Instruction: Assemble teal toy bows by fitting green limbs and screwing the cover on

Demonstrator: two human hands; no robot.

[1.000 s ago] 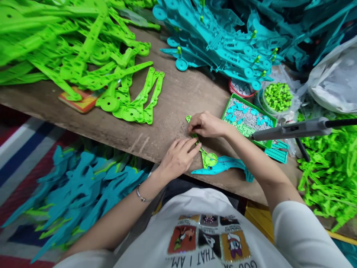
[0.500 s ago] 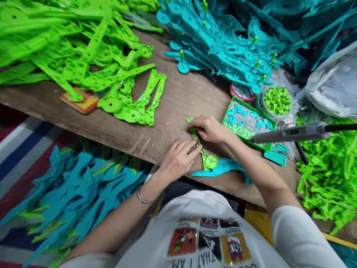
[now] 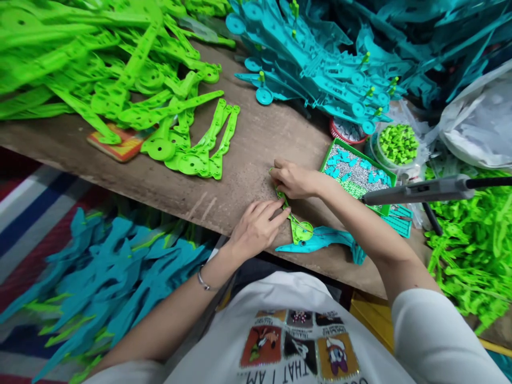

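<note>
A narrow green plastic part [image 3: 302, 231] with a round end lies on the table, overlapping a long blue plastic piece [image 3: 332, 238]. A thin metal-looking rod or wire runs along the green part. My left hand [image 3: 256, 226] steadies the green part about its middle, with the thumb and fingertips against it. Over its far end my right hand [image 3: 295, 179] is closed, fingers curled down and pressed together. Whatever those fingertips pinch is hidden beneath them.
Green parts [image 3: 156, 106] are heaped at the left, blue pieces [image 3: 312, 64] at the back. A green tray [image 3: 360, 193] holds small metal and blue bits. Close by are a tub of green pegs [image 3: 398, 144] and a hanging grey screwdriver [image 3: 420, 191]. More blue pieces [image 3: 132, 266] lie below the table's edge.
My right hand has shifted slightly along the green part and now covers more of its far end. My left hand stays in place on the part.
</note>
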